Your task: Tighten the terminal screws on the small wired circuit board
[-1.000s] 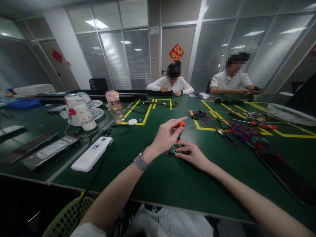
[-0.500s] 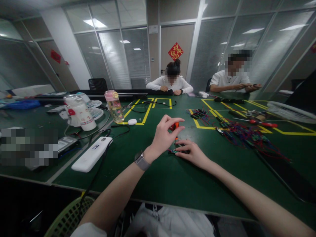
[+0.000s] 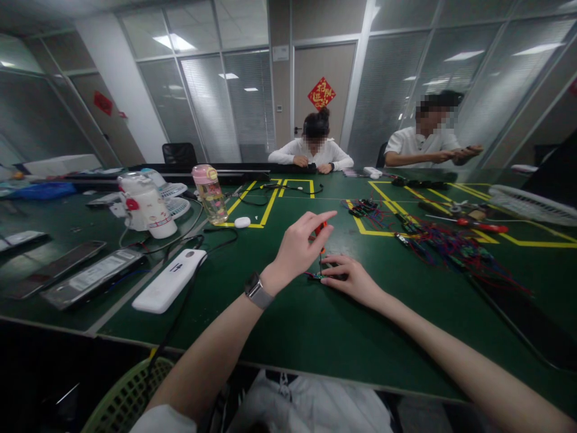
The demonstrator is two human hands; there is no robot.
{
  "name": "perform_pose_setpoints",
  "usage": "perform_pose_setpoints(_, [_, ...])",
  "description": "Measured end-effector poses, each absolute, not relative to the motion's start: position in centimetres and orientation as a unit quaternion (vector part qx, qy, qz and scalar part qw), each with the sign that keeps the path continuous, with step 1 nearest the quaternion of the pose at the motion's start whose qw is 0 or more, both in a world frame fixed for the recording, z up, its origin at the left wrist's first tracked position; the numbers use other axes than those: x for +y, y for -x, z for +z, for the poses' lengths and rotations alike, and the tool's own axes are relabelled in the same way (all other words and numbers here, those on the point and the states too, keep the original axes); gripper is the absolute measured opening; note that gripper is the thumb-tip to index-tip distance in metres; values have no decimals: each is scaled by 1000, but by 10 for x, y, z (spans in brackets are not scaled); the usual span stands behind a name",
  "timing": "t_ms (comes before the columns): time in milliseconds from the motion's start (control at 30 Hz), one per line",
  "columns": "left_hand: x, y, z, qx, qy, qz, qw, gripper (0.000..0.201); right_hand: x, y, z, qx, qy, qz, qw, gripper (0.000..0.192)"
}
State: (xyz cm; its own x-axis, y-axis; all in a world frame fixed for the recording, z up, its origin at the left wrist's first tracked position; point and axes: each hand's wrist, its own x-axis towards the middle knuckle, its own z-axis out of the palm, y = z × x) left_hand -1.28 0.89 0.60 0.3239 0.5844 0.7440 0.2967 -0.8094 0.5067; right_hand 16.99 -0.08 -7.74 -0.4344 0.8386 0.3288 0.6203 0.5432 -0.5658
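Two hands are working at centre: the left hand (image 3: 295,249) is pinching one orange-handled screwdriver (image 3: 321,231) upright, fingers closed round its handle; the right hand (image 3: 351,278) is lying nearly flat, fingertips pressing one small circuit board (image 3: 321,276) on the green table (image 3: 315,325). One white power bank (image 3: 169,281) is lying left. Farther off, one pink bottle (image 3: 209,193) is holding pale liquid. At the far edge of the glass-walled room, two people are sitting.

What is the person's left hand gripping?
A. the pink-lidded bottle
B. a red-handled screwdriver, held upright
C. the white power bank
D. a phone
B: the left hand grips the red-handled screwdriver upright over a small board that the right hand presses to the table.
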Motion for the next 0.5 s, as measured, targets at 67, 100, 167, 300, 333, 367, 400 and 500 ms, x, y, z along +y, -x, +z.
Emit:
perform_pose_setpoints(67, [10, 11, 4, 234, -800, 507, 220, 38, -1, -170, -77, -827, 437, 188, 301, 17])
perform_pose_setpoints(100, [11, 10, 3, 221, -791, 510, 255, 39, -1, -170, -77, -826, 434, 190, 304, 17])
perform_pose_setpoints(167, [12, 9, 0, 228, -773, 524, 276, 39, -1, -170, -77, -826, 433, 192, 306, 17])
perform_pose_setpoints(300, [12, 9, 1, 285, -763, 550, 185, 28, -1, -170, -76, -828, 433, 188, 303, 17])
perform_pose_setpoints(333, [11, 9, 2, 285, -766, 548, 177, 27, -1, -170, -77, -828, 433, 187, 303, 17])
perform_pose_setpoints(367, [10, 9, 4, 276, -771, 544, 186, 26, -1, -170, -77, -829, 432, 185, 304, 17])
perform_pose_setpoints(400, [9, 9, 5, 259, -775, 537, 210, 27, -1, -170, -77, -829, 432, 183, 305, 17])
perform_pose_setpoints(500, [7, 8, 7, 210, -769, 520, 307, 32, -1, -170, -78, -829, 435, 175, 305, 18])
